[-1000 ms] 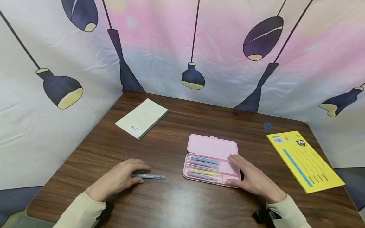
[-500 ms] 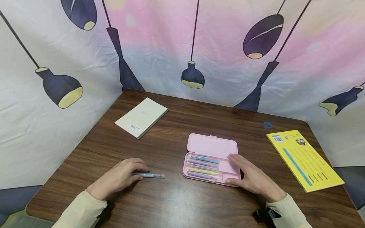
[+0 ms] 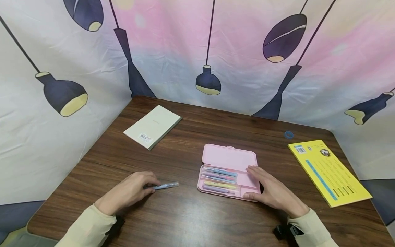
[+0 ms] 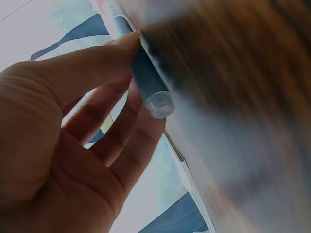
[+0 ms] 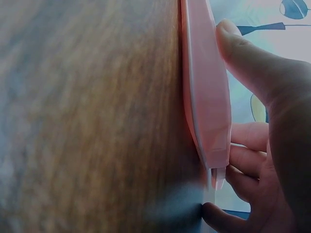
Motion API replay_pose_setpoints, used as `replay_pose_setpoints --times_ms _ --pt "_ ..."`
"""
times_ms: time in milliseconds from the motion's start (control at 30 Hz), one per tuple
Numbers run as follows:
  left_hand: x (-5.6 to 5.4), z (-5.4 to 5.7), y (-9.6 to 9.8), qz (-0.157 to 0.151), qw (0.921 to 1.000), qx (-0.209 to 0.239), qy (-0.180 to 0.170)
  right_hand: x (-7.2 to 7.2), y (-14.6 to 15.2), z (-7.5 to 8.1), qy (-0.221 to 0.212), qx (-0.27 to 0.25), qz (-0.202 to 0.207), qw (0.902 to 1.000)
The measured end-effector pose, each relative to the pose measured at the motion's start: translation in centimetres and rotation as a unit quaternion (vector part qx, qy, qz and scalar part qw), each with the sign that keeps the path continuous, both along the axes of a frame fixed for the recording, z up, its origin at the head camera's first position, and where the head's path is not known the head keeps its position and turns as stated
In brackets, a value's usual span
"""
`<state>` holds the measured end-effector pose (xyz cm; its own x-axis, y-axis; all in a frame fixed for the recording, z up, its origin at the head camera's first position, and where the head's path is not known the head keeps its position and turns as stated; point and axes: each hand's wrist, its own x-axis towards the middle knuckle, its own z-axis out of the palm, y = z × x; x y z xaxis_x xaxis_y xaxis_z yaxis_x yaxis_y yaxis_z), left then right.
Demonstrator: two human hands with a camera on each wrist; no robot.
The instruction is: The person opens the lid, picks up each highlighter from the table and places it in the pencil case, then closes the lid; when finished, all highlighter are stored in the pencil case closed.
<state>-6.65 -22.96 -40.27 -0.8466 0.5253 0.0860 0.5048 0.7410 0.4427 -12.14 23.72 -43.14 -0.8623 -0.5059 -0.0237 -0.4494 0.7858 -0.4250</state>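
Observation:
My left hand [image 3: 131, 190] pinches a slim blue-grey pen [image 3: 166, 185] with a clear end, low over the table left of centre. In the left wrist view the thumb and fingers close on the pen's barrel [image 4: 147, 73]. A pink pencil case [image 3: 229, 156] lies with its lid folded back, beside my right hand [image 3: 274, 192]. That hand holds the case's right end, thumb at the near rim and fingers along the end. Several blue, purple and yellow pens [image 3: 220, 186] lie in the left compartments. From the right wrist, the pink side wall [image 5: 209, 92] shows beside the thumb.
A cream notebook [image 3: 153, 127] lies at the back left of the brown wooden table [image 3: 191, 219]. To the right are a yellow book [image 3: 330, 173] and a blue ring [image 3: 289, 134]. A patterned curtain [image 3: 172, 51] hangs behind the table.
The pen in my left hand has tilted, its clear end swinging away from me and up a little. The right hand and pencil case keep their places.

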Motion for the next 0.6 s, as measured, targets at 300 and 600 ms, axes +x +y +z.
replay_pose_setpoints --times_ms 300,600 --pt "-0.3 0.5 0.4 0.003 0.9998 -0.015 0.014 0.1 0.0 0.0 0.005 -0.003 0.0 1.0" --pt "-0.7 1.0 1.4 -0.001 0.9986 -0.028 0.046 0.0 0.0 0.0 -0.001 -0.007 -0.002 1.0"
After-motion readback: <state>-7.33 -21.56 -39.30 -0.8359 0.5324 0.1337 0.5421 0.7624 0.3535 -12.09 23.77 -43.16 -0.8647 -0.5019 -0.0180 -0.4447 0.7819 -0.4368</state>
